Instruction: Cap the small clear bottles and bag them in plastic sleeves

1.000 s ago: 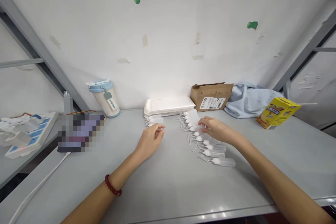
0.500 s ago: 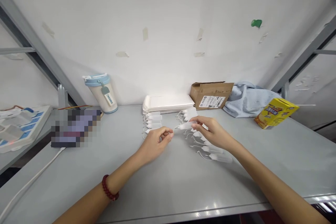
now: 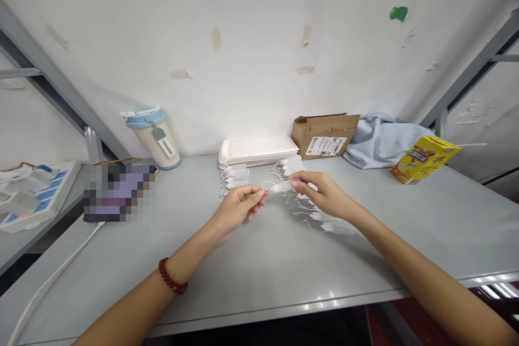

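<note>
1. While the right hand (image 3: 324, 193) pinches a small, translucent plastic bottle with a white cap (image 3: 281, 187) between thumb and fingers, the bottle hangs clear above the grey, smooth table (image 3: 251, 292), roughly level, its cap end toward the left.
2. The left hand (image 3: 240, 204) is also drawn into a pinch, thumb meeting forefinger at the bottle's fine, dark tip; a thin white plastic strand (image 3: 265, 183) loops just above. Whether those fingertips grip the strand, the tip or both is too small to tell.
3. If the left fingers push sideways, the slim tip could bend; if they slip along it, a fingertip might get pricked, being so close.
4. Squeezing too hard with the right hand would probably dent the bottle's soft-looking wall. Too loose a hold could let it twist or drop when the left hand pulls.
5. Similar white-capped, translucent bottles (image 3: 327, 226) lie in a slanting row below and beside the right hand; a dipping wrist could scatter them, and their crowded strands could snag one another.
6. More such clear bottles (image 3: 238, 179) lie just beyond the left hand, before the stacked white trays (image 3: 258, 148); a careless knuckle could shove them out of line.
</note>
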`<state>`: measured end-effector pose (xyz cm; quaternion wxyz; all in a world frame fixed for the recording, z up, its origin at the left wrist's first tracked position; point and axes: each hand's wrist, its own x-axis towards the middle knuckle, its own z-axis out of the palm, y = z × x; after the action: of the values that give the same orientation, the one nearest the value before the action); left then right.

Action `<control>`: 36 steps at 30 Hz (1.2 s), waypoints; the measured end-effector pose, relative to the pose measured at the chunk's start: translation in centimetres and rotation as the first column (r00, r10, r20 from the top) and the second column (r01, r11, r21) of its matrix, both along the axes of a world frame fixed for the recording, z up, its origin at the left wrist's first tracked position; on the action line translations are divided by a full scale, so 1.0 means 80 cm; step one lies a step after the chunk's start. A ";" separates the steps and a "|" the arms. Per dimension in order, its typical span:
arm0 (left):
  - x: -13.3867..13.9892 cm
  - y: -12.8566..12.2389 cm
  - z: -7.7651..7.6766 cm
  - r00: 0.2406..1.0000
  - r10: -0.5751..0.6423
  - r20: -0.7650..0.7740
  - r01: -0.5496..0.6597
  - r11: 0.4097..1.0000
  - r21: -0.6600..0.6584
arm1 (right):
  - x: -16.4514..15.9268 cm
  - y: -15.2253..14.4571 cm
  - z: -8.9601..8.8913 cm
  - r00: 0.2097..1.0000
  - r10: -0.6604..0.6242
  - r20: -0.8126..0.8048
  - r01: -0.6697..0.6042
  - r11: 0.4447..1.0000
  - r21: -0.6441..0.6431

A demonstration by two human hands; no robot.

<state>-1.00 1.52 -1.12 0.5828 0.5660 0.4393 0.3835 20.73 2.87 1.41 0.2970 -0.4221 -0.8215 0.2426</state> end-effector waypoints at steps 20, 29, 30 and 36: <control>-0.003 -0.001 -0.001 1.000 -0.011 -0.018 0.010 1.000 -0.020 | 0.000 -0.001 -0.002 0.995 0.041 0.096 -0.044 0.999 0.031; 0.003 -0.002 -0.006 0.960 0.062 -0.272 -0.025 0.991 0.135 | -0.009 -0.001 -0.021 0.988 0.038 0.147 -0.059 0.989 0.139; 0.002 -0.002 -0.007 0.955 0.068 -0.289 -0.025 0.988 0.149 | -0.011 0.000 -0.025 0.988 0.038 0.148 -0.059 0.988 0.142; -0.001 -0.001 -0.009 0.947 0.088 -0.309 -0.041 0.987 0.154 | -0.018 -0.002 -0.042 0.989 0.032 0.141 -0.054 0.987 0.154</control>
<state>-1.07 1.48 -1.85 0.4495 0.6461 0.5158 0.3382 19.31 2.75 -1.92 0.2665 -0.3951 -0.8656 0.1534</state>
